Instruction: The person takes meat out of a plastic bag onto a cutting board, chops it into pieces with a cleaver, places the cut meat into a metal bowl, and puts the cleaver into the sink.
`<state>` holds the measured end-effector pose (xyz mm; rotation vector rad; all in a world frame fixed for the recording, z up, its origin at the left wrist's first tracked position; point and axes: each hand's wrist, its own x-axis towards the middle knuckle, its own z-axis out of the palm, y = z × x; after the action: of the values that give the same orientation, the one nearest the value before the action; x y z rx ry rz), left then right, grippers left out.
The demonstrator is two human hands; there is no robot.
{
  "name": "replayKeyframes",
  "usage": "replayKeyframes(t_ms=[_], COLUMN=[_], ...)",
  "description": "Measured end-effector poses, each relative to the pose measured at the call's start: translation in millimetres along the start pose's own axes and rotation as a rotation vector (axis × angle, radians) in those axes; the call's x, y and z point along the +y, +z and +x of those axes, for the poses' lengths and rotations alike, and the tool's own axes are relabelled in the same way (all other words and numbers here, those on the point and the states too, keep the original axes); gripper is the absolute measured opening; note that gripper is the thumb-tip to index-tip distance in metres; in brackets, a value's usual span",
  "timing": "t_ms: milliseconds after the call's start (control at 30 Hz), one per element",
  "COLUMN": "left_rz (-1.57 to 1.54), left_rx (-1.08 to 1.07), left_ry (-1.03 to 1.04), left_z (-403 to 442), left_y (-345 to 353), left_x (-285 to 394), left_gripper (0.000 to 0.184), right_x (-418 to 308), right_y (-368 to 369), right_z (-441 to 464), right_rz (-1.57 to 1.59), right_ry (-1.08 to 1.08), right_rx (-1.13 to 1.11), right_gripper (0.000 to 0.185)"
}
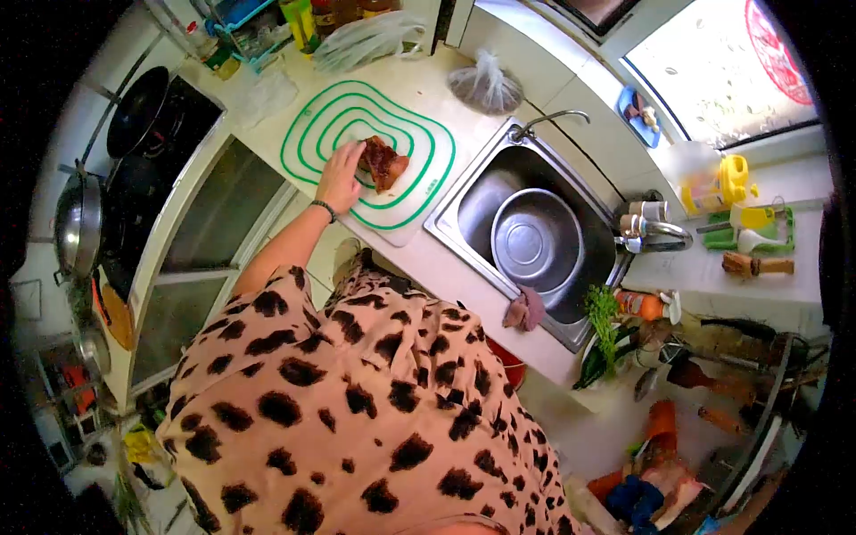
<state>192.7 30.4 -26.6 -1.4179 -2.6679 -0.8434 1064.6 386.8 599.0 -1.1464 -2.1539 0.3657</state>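
Note:
On the white cutting board [415, 203] with green ring lines lies a dark reddish-brown piece of cured meat [385, 166]. My left hand [340, 181], with a dark bracelet at the wrist, reaches in from the left. Its fingers and thumb close on the left edge of the meat, which rests on the board. My right hand is out of view.
Right of the board, a steel sink [464, 192] holds a metal basin [537, 236]. A mauve cloth [524, 309] hangs over its front edge. Tied plastic bags [486, 85] stand behind. Left is a stove with a dark wok [138, 111]; greens [604, 325] lie at the right.

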Motion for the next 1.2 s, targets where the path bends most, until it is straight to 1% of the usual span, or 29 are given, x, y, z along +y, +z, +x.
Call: replayKeyframes(t_ms=[67, 100, 167, 200, 267, 333, 367, 400, 433, 467, 500, 533, 567, 633, 667, 833, 867, 933, 967, 1000, 1067, 1100, 1133, 1200], left_rz=[-0.014, 0.029, 0.07, 0.144, 0.216, 0.016, -0.156, -0.156, -0.093, -0.03, 0.089, 0.09, 0.315, 0.476, 0.473, -0.145, -0.14, -1.211, -1.753, -1.75, -2.128, -2.157, -2.154, -2.14], left_rx=[0.003, -0.106, -0.219, -0.372, -0.532, -0.357, -0.393, -0.395, -0.152, 0.09, -0.084, -0.09, 0.131, 0.256, 0.255, -0.22, -0.225, -0.421, -0.382, -0.373, -0.312, -0.381, -0.379, -0.686], left_ry=[-0.03, 0.029, 0.087, 0.117, 0.15, 0.1, -0.037, -0.035, -0.021, -0.006, -0.089, -0.083, 0.032, 0.144, 0.156, -0.188, -0.188, -0.157, -0.535, -0.542, -0.513, -0.517, -0.522, -0.043], left_z=[17, 29, 48, 59, 66, 69, 79, 74, 68, 64, 66, 62, 57, 58, 61, 77, 77, 72, 67, 62, 53, 51, 52, 60], left_y=[-1, -4, -13, -21, -19, -6, -30, -26, -20, -11, 10, 40, 72, 80, 81, 36, 27, 5, 5, -5, -20, -12, -24, -41], left_x=[-20, -28, -27, -16, -3, 1, 31, 42, 49, 52, 49, 35, 20, 11, 7, -4, -18, -52, -60, -59, -55, -72, -66, -53], left_gripper=[0.08, 0.08, 0.08, 0.08, 0.08, 0.052, 0.018, 0.018, 0.012, 0.016, 0.035, 0.035, 0.035, 0.034, 0.034, 0.024, 0.024, 0.022, 0.035, 0.035, 0.05, 0.058, 0.058, 0.061], right_x=[-23, -31, -42, -46, -54, -62, -65, -68, -72, -76, -80, -85, -89, -98, -103, -130, -136, -148, -153, -160, -166, -172, -179, -193], right_y=[67, 99, 155, 179, 224, 261, 279, 295, 311, 327, 343, 358, 372, 400, 415, 479, 491, 514, 525, 537, 556, 565, 575, 593], right_z=[-11, -17, -28, -32, -42, -50, -55, -58, -62, -66, -71, -75, -80, -89, -93, -111, -113, -116, -117, -118, -123, -125, -127, -131], right_rz=[-0.046, -0.055, -0.052, -0.045, -0.027, 0.004, 0.022, 0.041, 0.055, 0.075, 0.094, 0.116, 0.138, 0.181, 0.201, 0.298, 0.315, 0.348, 0.364, 0.379, 0.401, 0.407, 0.413, 0.413], right_ry=[0.046, 0.065, 0.095, 0.11, 0.129, 0.138, 0.144, 0.148, 0.154, 0.157, 0.16, 0.161, 0.164, 0.165, 0.166, 0.185, 0.19, 0.195, 0.199, 0.206, 0.203, 0.205, 0.214, 0.227], right_rx=[0.072, 0.098, 0.12, 0.118, 0.111, 0.097, 0.086, 0.077, 0.063, 0.049, 0.034, 0.016, 0.001, -0.023, -0.038, -0.109, -0.123, -0.153, -0.169, -0.182, -0.195, -0.199, -0.2, -0.192], right_gripper=[0.026, 0.026, 0.025, 0.025, 0.024, 0.024, 0.024, 0.023, 0.023, 0.023, 0.022, 0.022, 0.022, 0.021, 0.021, 0.019, 0.019, 0.018, 0.018, 0.018, 0.017, 0.017, 0.016, 0.016])
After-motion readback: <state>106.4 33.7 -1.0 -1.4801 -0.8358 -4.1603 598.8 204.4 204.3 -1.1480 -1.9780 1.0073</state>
